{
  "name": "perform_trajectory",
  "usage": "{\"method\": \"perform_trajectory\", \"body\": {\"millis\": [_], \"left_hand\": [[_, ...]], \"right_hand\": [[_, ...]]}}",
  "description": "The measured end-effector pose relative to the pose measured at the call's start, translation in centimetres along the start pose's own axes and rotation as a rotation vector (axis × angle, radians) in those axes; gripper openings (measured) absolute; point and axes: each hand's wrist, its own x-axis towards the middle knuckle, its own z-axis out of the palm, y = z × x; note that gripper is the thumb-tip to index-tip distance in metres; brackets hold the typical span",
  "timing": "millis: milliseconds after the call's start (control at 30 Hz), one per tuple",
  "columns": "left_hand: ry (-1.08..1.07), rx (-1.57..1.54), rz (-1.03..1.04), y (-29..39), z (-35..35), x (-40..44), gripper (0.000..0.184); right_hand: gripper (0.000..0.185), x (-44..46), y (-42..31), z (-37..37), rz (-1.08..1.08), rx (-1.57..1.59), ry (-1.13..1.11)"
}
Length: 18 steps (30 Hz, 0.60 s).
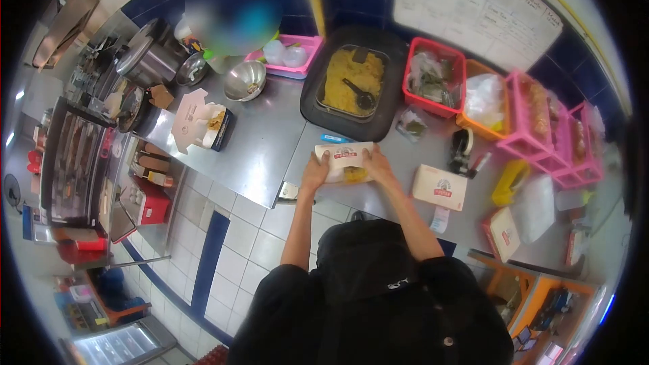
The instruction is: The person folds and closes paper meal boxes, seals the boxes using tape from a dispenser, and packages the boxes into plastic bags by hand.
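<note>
Both my hands grip a white paper food box (pixel 347 153) with a printed logo on its lid, just over the front edge of the steel counter. Yellow food (pixel 355 174) shows below the lid, so the box is not fully closed. My left hand (pixel 316 169) wraps the box's left side, my right hand (pixel 376 163) its right side. Behind it stands a black-rimmed tray of yellow rice (pixel 338 88) with a black spoon (pixel 364 99) lying in it. A small blue item (pixel 334 138) lies between tray and box.
A closed box (pixel 439 187) sits to the right, near a tape dispenser (pixel 461 145). Leftward are an open box with food (pixel 215 122) and a steel bowl (pixel 244 80). Red (pixel 437 44), orange (pixel 484 71) and pink baskets (pixel 541 154) line the back right.
</note>
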Motion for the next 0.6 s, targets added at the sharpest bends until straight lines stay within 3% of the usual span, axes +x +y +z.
{"method": "perform_trajectory", "body": {"millis": [33, 167, 233, 267, 300, 333, 367, 400, 467, 600], "left_hand": [[0.226, 0.046, 0.121, -0.9, 1.4, -0.7, 0.085], [0.098, -0.008, 0.135, -2.5, 0.5, -1.5, 0.083], [0.267, -0.076, 0.596, -2.8, -0.1, -1.2, 0.076], [0.257, -0.071, 0.599, -2.5, -1.1, -1.1, 0.076], [0.114, 0.127, 0.731, -0.6, -3.0, -2.4, 0.074], [-0.033, 0.323, 0.854, 0.9, -4.0, -3.2, 0.073], [-0.095, 0.524, 0.814, 1.6, -4.1, -2.7, 0.079], [-0.101, 0.529, 0.811, 2.4, -4.2, -2.4, 0.079], [-0.258, 0.865, 0.765, 4.2, -4.5, -1.9, 0.086], [-0.306, 0.955, 0.82, 5.1, -4.1, -0.4, 0.09]], "right_hand": [[0.063, -0.9, 0.8, 0.7, 0.015, -0.001, -0.008], [0.071, -1.4, 2.8, 1.4, -0.078, -0.044, 0.034], [0.075, -2.0, 2.3, -0.1, -0.122, 0.0, 0.023], [0.08, -3.0, 1.7, -1.7, -0.361, -0.157, -0.02], [0.085, -4.1, 1.1, -2.9, -0.596, -0.316, -0.07], [0.085, -4.3, 0.7, -3.4, -0.583, -0.313, -0.076], [0.088, -3.7, -0.2, -3.7, -0.638, -0.405, -0.169], [0.092, -3.3, -0.7, -3.6, -0.696, -0.494, -0.261], [0.09, -2.5, -1.0, -3.0, -0.7, -0.518, -0.28], [0.087, -1.9, -1.3, -3.5, -0.729, -0.488, -0.279]]}}
